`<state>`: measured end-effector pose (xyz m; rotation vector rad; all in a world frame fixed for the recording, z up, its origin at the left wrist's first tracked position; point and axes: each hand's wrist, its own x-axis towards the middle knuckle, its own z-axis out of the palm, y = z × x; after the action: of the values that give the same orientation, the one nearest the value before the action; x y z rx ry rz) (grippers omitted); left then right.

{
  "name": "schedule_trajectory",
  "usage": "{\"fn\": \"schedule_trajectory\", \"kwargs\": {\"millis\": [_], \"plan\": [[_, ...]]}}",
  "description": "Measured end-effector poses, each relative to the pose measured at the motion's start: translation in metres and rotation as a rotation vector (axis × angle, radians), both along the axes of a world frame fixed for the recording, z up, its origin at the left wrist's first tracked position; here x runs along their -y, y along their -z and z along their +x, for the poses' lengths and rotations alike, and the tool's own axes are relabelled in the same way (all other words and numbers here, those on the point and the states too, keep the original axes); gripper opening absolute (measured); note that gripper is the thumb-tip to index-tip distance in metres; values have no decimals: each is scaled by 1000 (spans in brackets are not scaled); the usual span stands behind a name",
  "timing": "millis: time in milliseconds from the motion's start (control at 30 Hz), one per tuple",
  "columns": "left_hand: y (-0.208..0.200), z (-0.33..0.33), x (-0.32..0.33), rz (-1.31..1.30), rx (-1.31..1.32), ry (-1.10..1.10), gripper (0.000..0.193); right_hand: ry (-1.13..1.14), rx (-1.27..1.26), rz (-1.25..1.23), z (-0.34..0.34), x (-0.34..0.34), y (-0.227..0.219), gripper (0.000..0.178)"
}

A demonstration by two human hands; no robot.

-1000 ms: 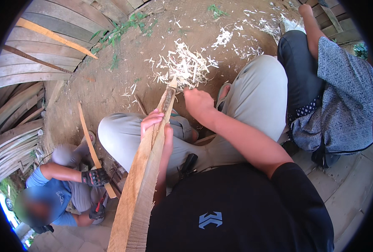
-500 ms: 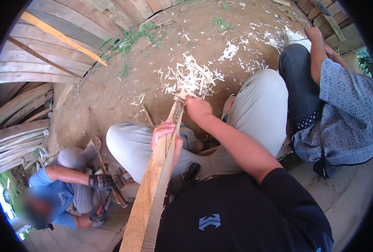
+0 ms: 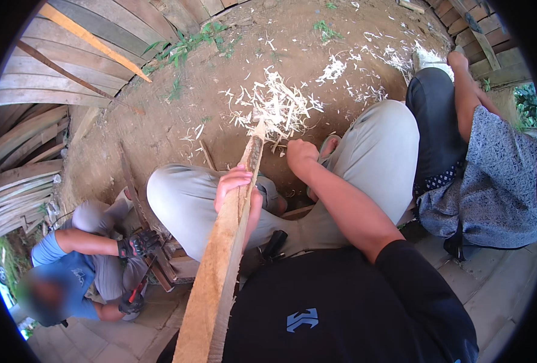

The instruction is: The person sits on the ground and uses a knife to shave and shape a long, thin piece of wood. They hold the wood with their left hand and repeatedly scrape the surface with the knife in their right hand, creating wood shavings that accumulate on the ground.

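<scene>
A long, pale wooden plank [image 3: 211, 290] runs up from the lower edge, narrowing to a tip with a strip of dark, rough bark along its upper part. My left hand [image 3: 234, 183] grips the plank below that strip, fingers wrapped over its left edge. My right hand [image 3: 303, 158] is closed in a fist to the right of the tip, apart from the wood. What the fist holds is too small and hidden to make out. Just beyond the tip, a heap of curled wood shavings [image 3: 280, 103] lies on the dirt.
At lower left a person in gloves [image 3: 136, 245] sits holding a tool and wood strips. Another person in a patterned grey shirt [image 3: 501, 175] sits close on my right. Stacked boards [image 3: 81, 60] stand at upper left. A thin stick [image 3: 208, 155] lies near my left knee.
My right fist has moved off the plank's tip, to the right and slightly toward me. My left hand keeps its grip on the plank. The gloved person's hands have shifted slightly.
</scene>
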<state>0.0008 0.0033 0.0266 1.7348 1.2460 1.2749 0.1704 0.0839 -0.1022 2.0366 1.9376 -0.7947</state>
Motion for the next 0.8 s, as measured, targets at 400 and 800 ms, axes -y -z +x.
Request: {"fn": "schedule_trajectory", "kwargs": {"millis": [400, 800], "plan": [[8, -4, 8, 6, 17, -46, 34, 162, -208, -29, 13, 3, -56, 30], [4, 2, 5, 26, 56, -94, 34, -39, -107, 89, -4, 28, -55, 21]]}}
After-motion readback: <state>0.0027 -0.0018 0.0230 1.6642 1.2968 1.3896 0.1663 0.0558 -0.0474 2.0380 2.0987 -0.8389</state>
